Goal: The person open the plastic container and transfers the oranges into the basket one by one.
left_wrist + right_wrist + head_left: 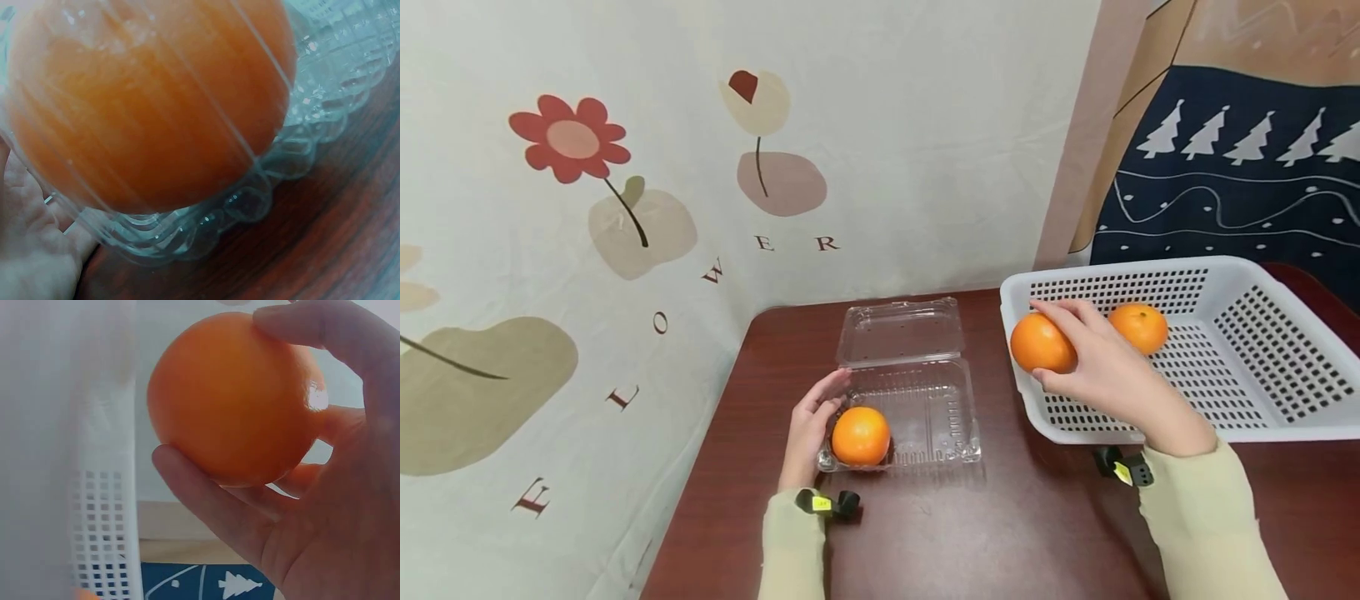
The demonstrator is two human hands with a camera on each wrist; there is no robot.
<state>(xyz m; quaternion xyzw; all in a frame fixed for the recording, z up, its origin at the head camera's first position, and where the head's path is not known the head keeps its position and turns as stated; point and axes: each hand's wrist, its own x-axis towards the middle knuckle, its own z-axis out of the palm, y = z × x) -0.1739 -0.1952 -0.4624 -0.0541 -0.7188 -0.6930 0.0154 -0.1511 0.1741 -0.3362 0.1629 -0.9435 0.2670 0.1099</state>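
The right hand (1101, 367) gripped a round orange fruit (1042, 342) above the white perforated plastic basket's (1262, 350) rim at nine o'clock; clipping that rim could knock the fruit loose. The left hand (808, 429), fingers straight, pressed the clear plastic clamshell box (925, 408) at its nine o'clock side; one orange (861, 435) sat inside.

My head view is bright and evenly lit, with soft shadows under my wrists and bent edges. At my left wrist the orange (150, 100) is blurred and hazy. At my right, the basket wall (69, 444) washes out white.
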